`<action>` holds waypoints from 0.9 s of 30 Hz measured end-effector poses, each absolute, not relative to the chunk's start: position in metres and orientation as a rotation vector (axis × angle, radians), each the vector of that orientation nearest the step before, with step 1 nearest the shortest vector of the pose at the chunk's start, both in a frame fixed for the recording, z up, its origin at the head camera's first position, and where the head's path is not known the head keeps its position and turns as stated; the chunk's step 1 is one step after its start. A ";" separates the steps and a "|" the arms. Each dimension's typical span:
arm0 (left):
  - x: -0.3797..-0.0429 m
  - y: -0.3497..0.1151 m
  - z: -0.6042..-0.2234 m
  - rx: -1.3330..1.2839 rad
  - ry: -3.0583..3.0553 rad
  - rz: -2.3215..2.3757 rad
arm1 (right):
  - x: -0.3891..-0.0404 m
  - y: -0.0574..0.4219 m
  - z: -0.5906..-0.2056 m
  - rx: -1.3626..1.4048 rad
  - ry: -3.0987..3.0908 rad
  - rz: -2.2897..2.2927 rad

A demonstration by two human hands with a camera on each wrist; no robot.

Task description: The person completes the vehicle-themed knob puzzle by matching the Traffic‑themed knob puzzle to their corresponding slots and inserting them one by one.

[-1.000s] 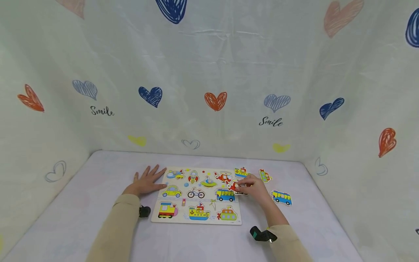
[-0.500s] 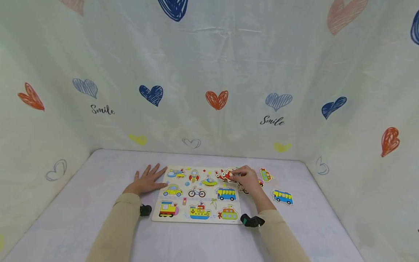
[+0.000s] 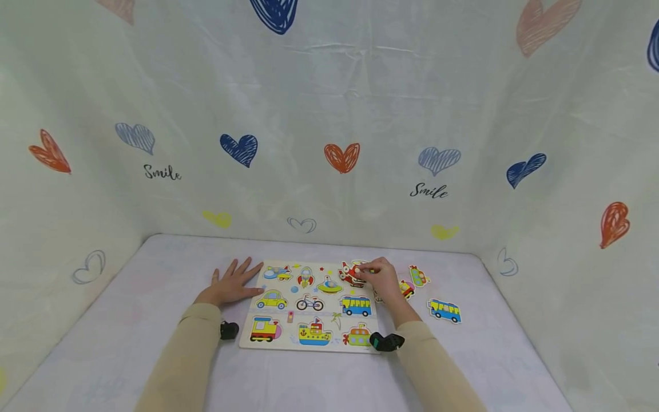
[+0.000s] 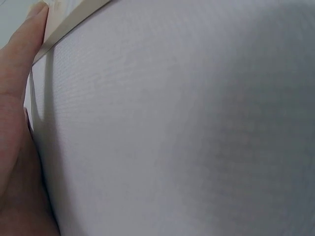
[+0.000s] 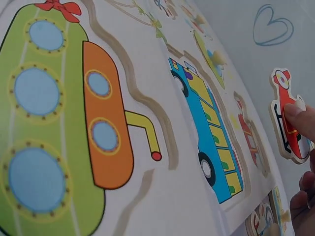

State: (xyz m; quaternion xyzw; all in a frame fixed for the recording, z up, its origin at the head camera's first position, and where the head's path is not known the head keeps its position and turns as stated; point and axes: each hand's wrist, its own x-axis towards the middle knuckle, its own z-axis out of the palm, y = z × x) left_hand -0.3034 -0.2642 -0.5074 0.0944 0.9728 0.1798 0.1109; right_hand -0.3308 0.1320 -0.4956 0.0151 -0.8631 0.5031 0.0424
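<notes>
A wooden vehicle puzzle board [image 3: 286, 339] lies on the table, with printed pictures in its recesses. My right hand [image 3: 382, 280] pinches a red helicopter puzzle piece [image 3: 349, 277] over the board's top right corner, overlapping the printed helicopter. In the right wrist view the helicopter piece [image 5: 284, 110] is tilted and raised off the board, thumb on its face. My left hand [image 3: 231, 285] lies flat with fingers spread beside the board's left side. Its thumb [image 4: 22, 54] touches the board's edge in the left wrist view.
Loose pieces lie right of the board: a green submarine [image 3: 418, 276], a blue bus [image 3: 444, 311] and a train [image 3: 407, 289]. Others are partly hidden under the right hand. A heart-printed curtain [image 3: 329, 200] rises behind the table.
My right hand has moved left and slightly back with the helicopter piece, from the board's right edge to the printed helicopter, tilting the piece. The left hand stays put.
</notes>
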 end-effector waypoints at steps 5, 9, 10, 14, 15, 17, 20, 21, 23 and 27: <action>-0.298 -0.261 -0.499 0.268 2.845 0.516 | -0.334 0.126 -0.498 0.004 -2.645 1.560; -0.296 -0.258 -0.494 0.252 2.841 0.515 | -0.336 0.124 -0.502 -0.024 -2.663 1.522; -0.296 -0.257 -0.493 0.250 2.841 0.516 | -0.337 0.124 -0.504 -0.028 -2.667 1.513; -0.295 -0.256 -0.492 0.250 2.842 0.501 | -0.339 0.124 -0.510 -0.032 -2.667 1.507; -0.296 -0.256 -0.492 0.251 2.845 0.498 | -0.339 0.124 -0.511 -0.027 -2.663 1.510; -0.296 -0.256 -0.493 0.251 2.850 0.489 | -0.340 0.124 -0.512 -0.017 -2.651 1.517; -0.296 -0.256 -0.493 0.245 2.850 0.487 | -0.340 0.124 -0.514 -0.001 -2.639 1.518; -0.296 -0.255 -0.493 0.243 2.849 0.489 | -0.340 0.124 -0.515 0.003 -2.642 1.508; -0.296 -0.255 -0.493 0.243 2.848 0.491 | -0.341 0.124 -0.516 0.008 -2.645 1.494; -0.296 -0.256 -0.494 0.247 2.849 0.494 | -0.341 0.124 -0.518 -0.006 -2.662 1.462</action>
